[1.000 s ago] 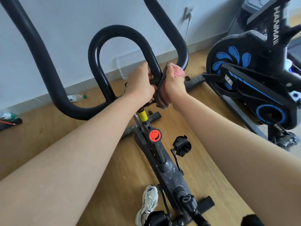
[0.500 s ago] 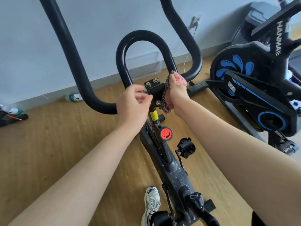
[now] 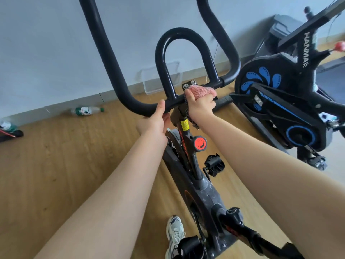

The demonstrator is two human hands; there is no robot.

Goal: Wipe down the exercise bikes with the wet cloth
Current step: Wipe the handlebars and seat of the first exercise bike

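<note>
A black exercise bike [image 3: 203,193] stands below me, its black handlebar [image 3: 115,77] looping up in front. My right hand [image 3: 200,105] grips a pink cloth [image 3: 202,90] with a dark mesh edge and presses it on the handlebar's centre clamp, just right of the stem. My left hand [image 3: 155,122] holds the crossbar from below, left of the stem, thumb up against the bar. A red knob [image 3: 200,143] sits on the stem under both hands.
A second black and blue bike [image 3: 283,109] stands close on the right. A plastic bottle [image 3: 85,110] lies by the wall at left, a clear tray [image 3: 161,79] behind the handlebar. My shoe [image 3: 174,234] is on the wooden floor beside the frame.
My right hand slid the cloth from the inner loop down onto the centre clamp. My left hand dropped from the clamp to under the crossbar. The view shifted left and down.
</note>
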